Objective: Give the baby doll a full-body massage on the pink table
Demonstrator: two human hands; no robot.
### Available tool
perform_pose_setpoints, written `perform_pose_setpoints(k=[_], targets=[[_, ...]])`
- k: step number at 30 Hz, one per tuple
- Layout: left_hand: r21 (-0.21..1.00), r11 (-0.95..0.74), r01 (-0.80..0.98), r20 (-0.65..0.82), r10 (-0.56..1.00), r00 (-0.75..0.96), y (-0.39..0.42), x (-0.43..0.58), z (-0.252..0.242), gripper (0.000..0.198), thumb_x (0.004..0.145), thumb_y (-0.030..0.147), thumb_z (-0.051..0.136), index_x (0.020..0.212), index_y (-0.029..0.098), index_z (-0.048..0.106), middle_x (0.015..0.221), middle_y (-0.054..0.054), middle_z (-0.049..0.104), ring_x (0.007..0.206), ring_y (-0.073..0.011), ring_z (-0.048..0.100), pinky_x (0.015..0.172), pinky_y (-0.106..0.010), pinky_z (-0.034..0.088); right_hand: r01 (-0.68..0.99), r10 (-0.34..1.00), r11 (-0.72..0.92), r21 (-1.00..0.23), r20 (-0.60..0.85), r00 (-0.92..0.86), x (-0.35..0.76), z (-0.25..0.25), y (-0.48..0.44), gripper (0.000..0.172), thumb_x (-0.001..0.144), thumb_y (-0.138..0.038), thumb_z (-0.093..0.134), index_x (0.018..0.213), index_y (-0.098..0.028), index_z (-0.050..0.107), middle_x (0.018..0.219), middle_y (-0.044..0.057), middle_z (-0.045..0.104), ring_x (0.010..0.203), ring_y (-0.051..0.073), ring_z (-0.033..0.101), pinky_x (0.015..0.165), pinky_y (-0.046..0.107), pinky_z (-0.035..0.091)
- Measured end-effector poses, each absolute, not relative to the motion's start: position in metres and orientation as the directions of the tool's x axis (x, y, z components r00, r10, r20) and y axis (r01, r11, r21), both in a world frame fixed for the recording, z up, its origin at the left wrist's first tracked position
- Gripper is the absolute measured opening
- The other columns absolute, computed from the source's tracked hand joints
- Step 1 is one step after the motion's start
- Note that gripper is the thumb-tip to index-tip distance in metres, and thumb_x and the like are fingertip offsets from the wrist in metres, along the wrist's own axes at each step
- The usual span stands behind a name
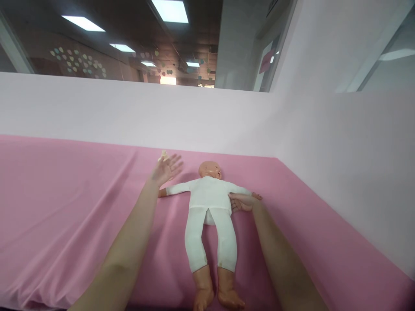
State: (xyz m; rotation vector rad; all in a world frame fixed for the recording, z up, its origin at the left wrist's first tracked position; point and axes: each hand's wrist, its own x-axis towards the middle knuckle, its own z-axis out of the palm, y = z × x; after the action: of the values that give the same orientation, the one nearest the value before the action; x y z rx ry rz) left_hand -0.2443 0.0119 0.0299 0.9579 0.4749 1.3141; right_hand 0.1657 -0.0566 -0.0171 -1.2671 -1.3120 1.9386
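Note:
A baby doll [210,192] in a white top and white trousers lies on its back on the pink sheet [81,207], its arms spread and its head turned to the right. My left hand [167,169] is raised above the doll's outstretched arm at the left, fingers spread and slightly blurred, holding nothing. Behind that hand a small cream-coloured object [164,154] is partly hidden. My right hand [241,202] is beside the doll's chest, under its other arm, with the fingertips at the side of the white top; the fingers are extended and nothing is seen in them.
A white wall [129,112] rises behind the pink surface, and another wall [350,142] runs along the right side. Above the back wall, a window [129,65] shows ceiling lights and heart-shaped stickers.

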Motion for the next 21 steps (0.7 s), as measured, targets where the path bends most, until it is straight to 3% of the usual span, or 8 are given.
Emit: perform_pose_setpoints(k=[2, 4, 10, 13, 15, 17, 19, 21], targets=[[0.668, -0.185, -0.721, 0.286, 0.958, 0.019, 0.014, -0.249, 0.035, 0.048, 0.104, 0.055, 0.041, 0.128, 0.024, 0.068, 0.154, -0.009, 0.058, 0.145, -0.0288, 0.051, 0.118, -0.054, 0.044, 0.129, 0.776, -0.407, -0.904, -0.417, -0.473, 0.166, -0.017, -0.056, 0.025, 0.091, -0.039, 0.066, 0.080, -0.017, 0.071, 0.076, 0.014, 0.074, 0.068, 0.021, 0.070, 0.072, 0.033, 0.058], [0.600, -0.237, -0.764, 0.270, 0.959, -0.085, 0.016, -0.252, 0.035, 0.045, 0.103, 0.054, 0.041, 0.120, 0.023, 0.070, 0.154, -0.008, 0.057, 0.148, -0.0281, 0.048, 0.119, -0.053, 0.043, 0.130, 0.780, -0.380, -0.916, -0.393, -0.487, 0.168, -0.018, -0.056, 0.028, 0.090, -0.039, 0.066, 0.071, -0.018, 0.069, 0.065, 0.009, 0.069, 0.057, 0.017, 0.063, 0.068, 0.031, 0.056], [0.640, -0.182, -0.747, 0.189, 0.979, -0.076, 0.019, -0.249, 0.029, 0.032, 0.102, 0.045, 0.045, 0.111, 0.028, 0.071, 0.153, -0.002, 0.059, 0.147, -0.0266, 0.049, 0.114, -0.049, 0.046, 0.028, 0.807, -0.333, -0.943, -0.300, -0.509, 0.179, -0.025, -0.056, 0.025, 0.085, -0.042, 0.067, 0.070, -0.024, 0.062, 0.046, -0.005, 0.046, 0.044, 0.011, 0.039, 0.065, 0.031, 0.052], [0.724, -0.210, -0.657, 0.241, 0.969, -0.044, 0.018, -0.233, 0.032, 0.031, 0.099, 0.047, 0.053, 0.119, 0.030, 0.069, 0.156, -0.003, 0.056, 0.144, -0.0281, 0.052, 0.110, -0.047, 0.049, -0.096, 0.861, -0.280, -0.955, -0.206, -0.465, 0.181, -0.030, -0.049, 0.022, 0.084, -0.046, 0.067, 0.079, -0.025, 0.061, 0.048, -0.007, 0.044, 0.044, 0.012, 0.041, 0.066, 0.029, 0.054], [0.813, -0.217, -0.540, 0.256, 0.967, -0.003, 0.017, -0.211, 0.032, 0.036, 0.096, 0.049, 0.058, 0.126, 0.031, 0.066, 0.156, -0.006, 0.055, 0.142, -0.0300, 0.053, 0.108, -0.047, 0.050, -0.277, 0.919, -0.204, -0.939, -0.087, -0.384, 0.178, -0.032, -0.043, 0.021, 0.085, -0.045, 0.063, 0.090, -0.025, 0.064, 0.062, -0.003, 0.059, 0.057, 0.015, 0.058, 0.080, 0.032, 0.058], [0.900, -0.239, -0.365, 0.278, 0.959, 0.056, 0.018, -0.181, 0.030, 0.042, 0.095, 0.051, 0.058, 0.129, 0.029, 0.065, 0.156, -0.009, 0.054, 0.141, -0.0319, 0.055, 0.108, -0.049, 0.049, -0.464, 0.958, -0.104, -0.880, 0.036, -0.284, 0.171, -0.033, -0.036, 0.026, 0.088, -0.044, 0.057, 0.105, -0.026, 0.066, 0.094, 0.004, 0.074, 0.088, 0.018, 0.072, 0.101, 0.037, 0.056], [0.937, -0.326, -0.123, 0.341, 0.930, 0.134, 0.021, -0.146, 0.025, 0.046, 0.096, 0.055, 0.054, 0.132, 0.027, 0.064, 0.156, -0.012, 0.054, 0.140, -0.0332, 0.054, 0.109, -0.050, 0.049, -0.550, 0.972, -0.036, -0.834, 0.098, -0.214, 0.163, -0.035, -0.029, 0.034, 0.090, -0.043, 0.051, 0.117, -0.027, 0.064, 0.124, 0.006, 0.072, 0.117, 0.020, 0.070, 0.118, 0.042, 0.046], [0.907, -0.417, 0.061, 0.395, 0.890, 0.226, 0.027, -0.111, 0.022, 0.048, 0.092, 0.055, 0.060, 0.129, 0.025, 0.066, 0.149, -0.013, 0.060, 0.140, -0.0325, 0.054, 0.114, -0.048, 0.044, -0.520, 0.984, -0.011, -0.854, 0.083, -0.157, 0.153, -0.038, -0.023, 0.037, 0.090, -0.042, 0.049, 0.122, -0.029, 0.062, 0.135, 0.006, 0.068, 0.130, 0.021, 0.064, 0.124, 0.046, 0.039]])
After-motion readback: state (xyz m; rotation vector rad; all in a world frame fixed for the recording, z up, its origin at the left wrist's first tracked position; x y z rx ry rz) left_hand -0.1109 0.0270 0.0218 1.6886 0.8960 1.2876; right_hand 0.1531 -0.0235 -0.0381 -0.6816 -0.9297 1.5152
